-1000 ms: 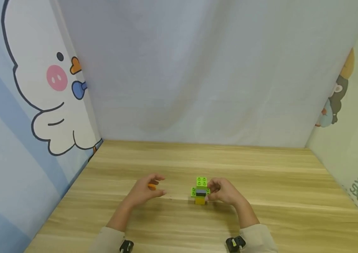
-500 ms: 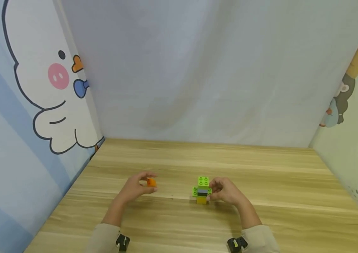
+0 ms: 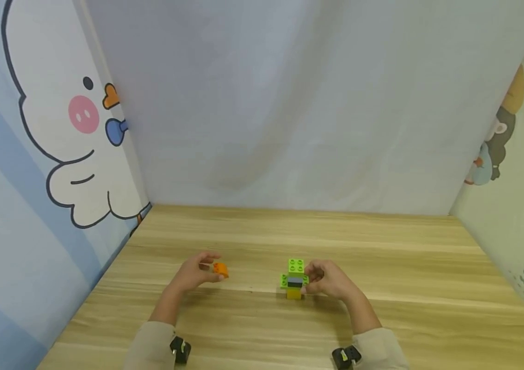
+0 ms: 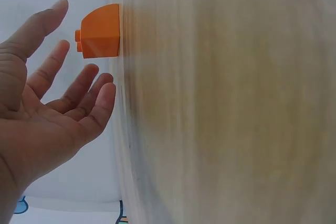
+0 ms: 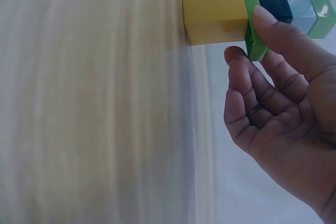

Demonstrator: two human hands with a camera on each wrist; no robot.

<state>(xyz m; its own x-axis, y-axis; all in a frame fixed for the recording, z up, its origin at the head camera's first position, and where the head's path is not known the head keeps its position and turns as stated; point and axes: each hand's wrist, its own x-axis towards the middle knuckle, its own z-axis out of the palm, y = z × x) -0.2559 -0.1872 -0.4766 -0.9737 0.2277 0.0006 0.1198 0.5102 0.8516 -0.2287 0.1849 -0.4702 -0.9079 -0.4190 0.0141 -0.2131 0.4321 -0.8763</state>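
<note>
An orange curved toy brick (image 3: 220, 270) with studs on one side stands on the wooden table, also plain in the left wrist view. My left hand (image 3: 195, 272) is just left of it, fingers loosely bent and parted, with a gap between fingertips and brick in the left wrist view. To the right rises a stack of toy bricks (image 3: 295, 280): a yellow base brick (image 5: 215, 13), a wide green plate, dark and light grey-blue layers, and a green brick on top. My right hand (image 3: 329, 279) pinches the stack at the green plate, thumb against its near side.
The wooden table (image 3: 253, 329) reaches back to a pale grey curtain (image 3: 289, 103). A cartoon-printed blue wall panel (image 3: 58, 169) borders the left side, and a light printed panel (image 3: 511, 205) the right.
My left hand has drawn back to the left, its fingers now apart from the orange brick, which shows more fully. My right hand stays at the stack.
</note>
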